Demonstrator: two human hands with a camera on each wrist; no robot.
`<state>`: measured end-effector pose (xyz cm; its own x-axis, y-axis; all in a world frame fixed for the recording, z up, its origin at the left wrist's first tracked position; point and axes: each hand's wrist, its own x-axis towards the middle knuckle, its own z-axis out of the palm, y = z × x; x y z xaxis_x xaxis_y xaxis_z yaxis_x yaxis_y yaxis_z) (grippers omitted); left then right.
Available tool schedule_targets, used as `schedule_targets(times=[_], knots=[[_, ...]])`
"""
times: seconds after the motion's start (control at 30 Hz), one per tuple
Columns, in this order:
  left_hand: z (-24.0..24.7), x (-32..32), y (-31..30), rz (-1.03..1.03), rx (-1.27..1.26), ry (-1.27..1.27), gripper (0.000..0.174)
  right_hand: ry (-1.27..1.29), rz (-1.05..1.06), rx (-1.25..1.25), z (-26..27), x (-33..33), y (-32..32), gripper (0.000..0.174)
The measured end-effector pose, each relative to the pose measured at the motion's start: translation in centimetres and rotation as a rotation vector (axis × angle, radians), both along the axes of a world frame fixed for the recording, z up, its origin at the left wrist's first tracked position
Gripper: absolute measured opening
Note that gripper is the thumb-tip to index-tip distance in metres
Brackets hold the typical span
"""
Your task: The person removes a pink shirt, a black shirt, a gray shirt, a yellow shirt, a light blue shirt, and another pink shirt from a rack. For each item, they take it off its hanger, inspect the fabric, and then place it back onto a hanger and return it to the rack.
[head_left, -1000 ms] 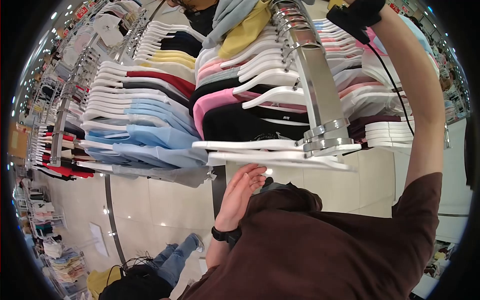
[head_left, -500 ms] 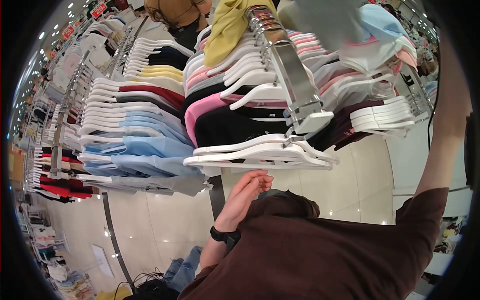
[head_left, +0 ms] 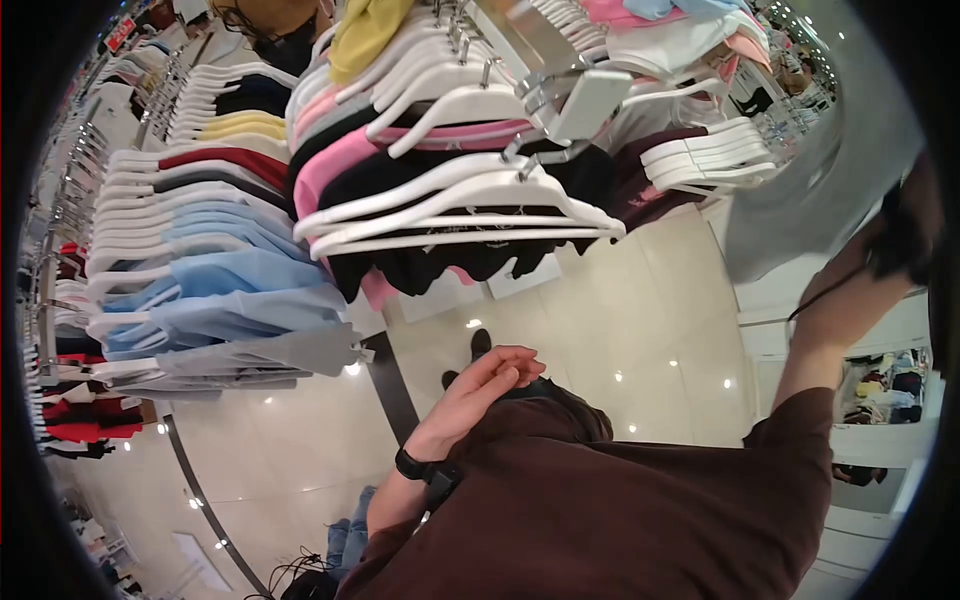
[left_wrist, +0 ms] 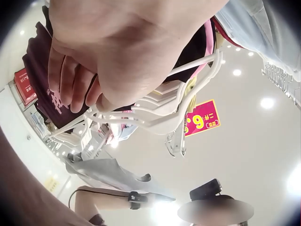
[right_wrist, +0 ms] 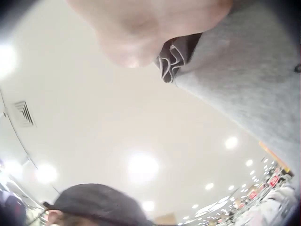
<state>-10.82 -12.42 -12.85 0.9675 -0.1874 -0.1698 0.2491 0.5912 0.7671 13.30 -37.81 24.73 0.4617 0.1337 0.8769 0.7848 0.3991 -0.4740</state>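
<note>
My left hand (head_left: 485, 385) hovers in front of my body below two white hangers (head_left: 460, 215), its fingers loosely bent and holding nothing. In the left wrist view the palm of my left hand (left_wrist: 117, 56) fills the top, with hangers beyond it. A grey garment (head_left: 820, 190) hangs by my raised right arm at the right; my right hand is mostly lost in the dark edge there. In the right wrist view my right hand (right_wrist: 150, 28) grips the grey garment (right_wrist: 249, 80), with bunched dark cloth beside the fingers.
A metal rail (head_left: 520, 45) carries black and pink tops on hangers. Light blue shirts (head_left: 240, 280) hang on the left rack. More white hangers (head_left: 705, 155) are at the right, a yellow garment (head_left: 365, 35) at the top, and tiled floor (head_left: 650, 330) below.
The grey garment has swung from the top of the view to the right side with my right arm. The racks have shifted up and left in view; my left hand stays near my body.
</note>
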Motion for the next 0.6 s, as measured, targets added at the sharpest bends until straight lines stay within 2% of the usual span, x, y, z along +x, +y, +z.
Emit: schedule_targets(times=[0.13,0.2,0.23,0.37,0.4,0.47,0.5,0.53,0.57,0.6], knots=[[0.7,0.3,-1.8,-0.133,0.023,-0.116,0.044,0.128,0.178,0.058,-3.0,-3.6,-2.2,0.038],[2.3,0.3,-2.8,-0.202,-0.078,-0.176,0.062,0.197,0.246,0.083,-4.6,-5.1,-3.0,0.040],[1.5,0.5,-3.6,-0.225,-0.097,-0.186,0.083,0.235,0.271,0.095,-5.6,-5.8,-3.4,0.041],[0.7,0.1,-4.9,-0.124,-0.260,0.011,0.090,0.389,0.388,0.129,-10.8,-7.8,-4.7,0.046],[0.2,0.0,-5.2,-0.122,-0.256,0.018,0.090,0.414,0.397,0.137,-12.3,-8.2,-4.9,0.048],[-0.7,0.2,-6.2,-0.025,-0.196,0.149,0.088,0.291,0.288,0.237,-15.6,-9.2,-4.8,0.066],[-0.9,0.6,-7.2,0.061,-0.086,0.213,0.084,0.428,0.361,0.237,-16.4,-9.4,-6.1,0.062],[-1.8,1.0,-8.0,0.065,-0.083,0.217,0.084,0.523,-0.135,0.274,-17.3,-10.0,-7.4,0.057],[-3.1,1.3,-8.9,0.089,-0.018,0.250,0.076,0.718,-0.606,0.260,-17.9,-10.9,-7.9,0.054],[-4.0,1.4,-9.4,0.114,0.049,0.285,0.068,0.728,-0.597,0.260,-18.4,-11.0,-8.0,0.054]])
